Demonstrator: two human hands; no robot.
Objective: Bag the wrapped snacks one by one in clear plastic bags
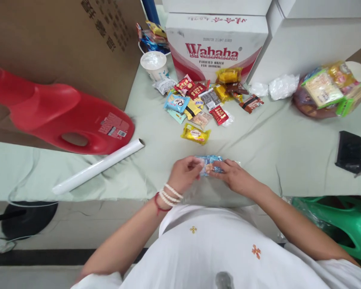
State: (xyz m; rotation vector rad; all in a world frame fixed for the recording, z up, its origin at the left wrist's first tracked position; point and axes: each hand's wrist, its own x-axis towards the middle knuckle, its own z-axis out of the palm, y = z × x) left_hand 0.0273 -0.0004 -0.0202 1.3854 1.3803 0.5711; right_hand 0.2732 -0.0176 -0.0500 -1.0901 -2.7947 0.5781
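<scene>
A blue snack packet (209,159) with a picture on its front lies near the table's front edge, between my two hands. My left hand (185,171), with beaded bracelets at the wrist, is closed in a pinch at the packet's left end. Bent fingers of my right hand (230,173) press over its right part and hold it against the table. Just beyond the packet lies a yellow wrapped snack (195,134). Farther back is a loose pile of wrapped snacks, among them a light-blue packet (176,102) and a red packet (219,115).
A white Wahaha carton (216,44) stands behind the pile, with a paper cup (154,64) to its left. On the left are a red jug (69,116) and a white roll (99,166). A snack-filled bowl (308,106) and a black case with keys (348,149) are on the right.
</scene>
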